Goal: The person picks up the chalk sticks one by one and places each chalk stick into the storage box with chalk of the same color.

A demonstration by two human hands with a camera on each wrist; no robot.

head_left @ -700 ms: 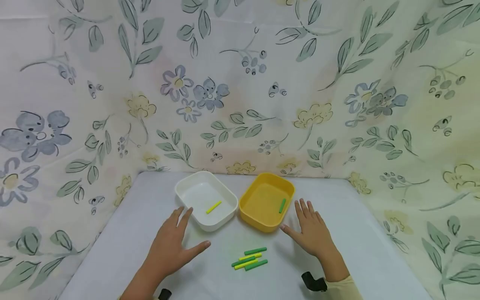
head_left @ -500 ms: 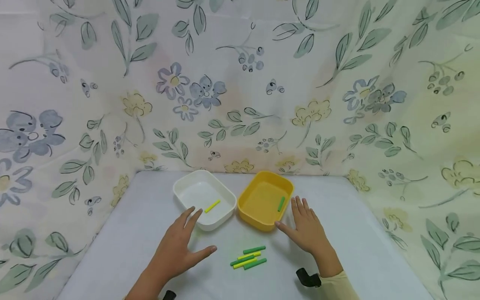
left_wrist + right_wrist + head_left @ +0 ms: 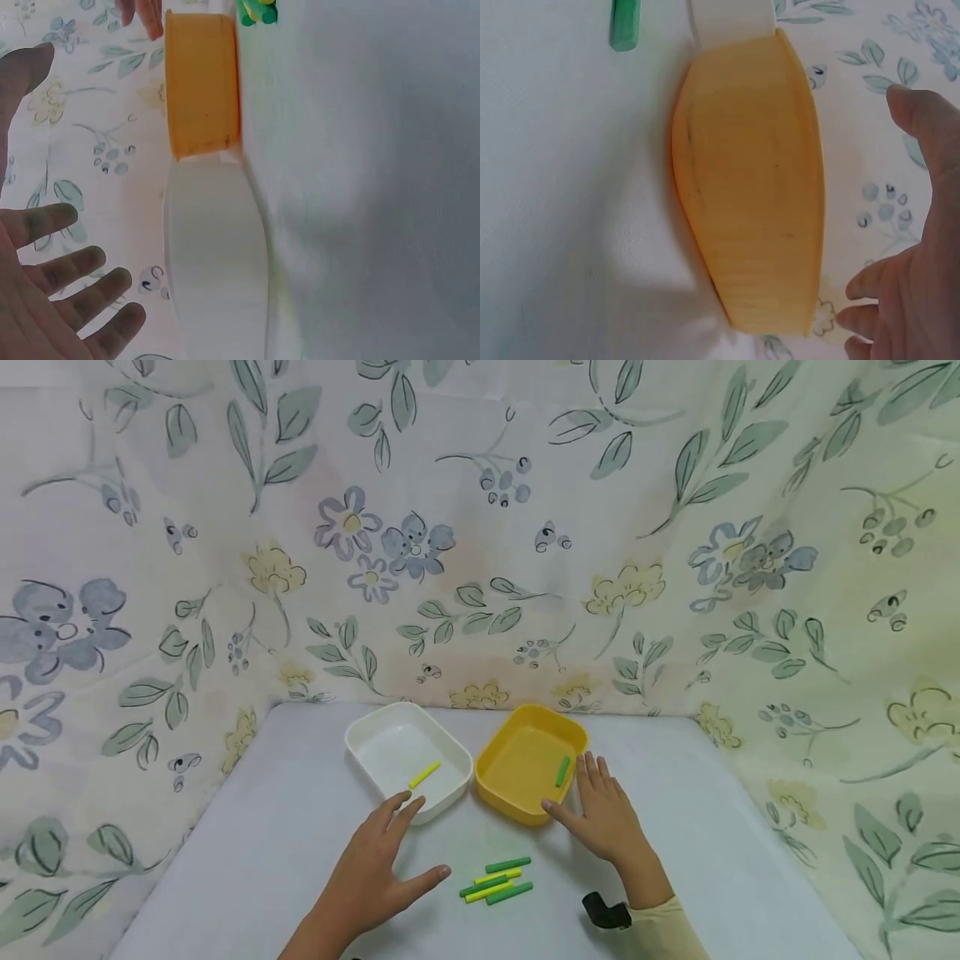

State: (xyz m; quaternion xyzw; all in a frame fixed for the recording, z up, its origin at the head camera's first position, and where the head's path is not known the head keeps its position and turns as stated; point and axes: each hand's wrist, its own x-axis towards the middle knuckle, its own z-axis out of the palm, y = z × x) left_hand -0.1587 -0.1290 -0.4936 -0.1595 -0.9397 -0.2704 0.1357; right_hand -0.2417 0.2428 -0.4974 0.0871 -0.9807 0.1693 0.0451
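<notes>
Two bare hands reach over the table, both with nothing in their grasp. The left hand (image 3: 371, 881) has its fingers straight and parted, the thumb held well away and pointing to the pile just beside it; its fingertips come up to the near edge of the white tray (image 3: 393, 739). The right hand (image 3: 611, 818) is flat, thumb out, fingers close together, over the right edge of the yellow tray (image 3: 521, 764); I can't tell whether it touches.

Between the hands, nearer the person, lie five short sticks in a loose pile: three green sticks (image 3: 510, 893) and two yellow sticks (image 3: 489, 892). One more yellow stick (image 3: 425, 775) lies in the white tray, one more green stick (image 3: 562, 772) in the yellow one, so seven altogether, and two trays.

Compared with a moment ago, the left hand has shifted rightward, closer to the pile, and the right hand slightly leftward; sticks and trays lie as they did.
</notes>
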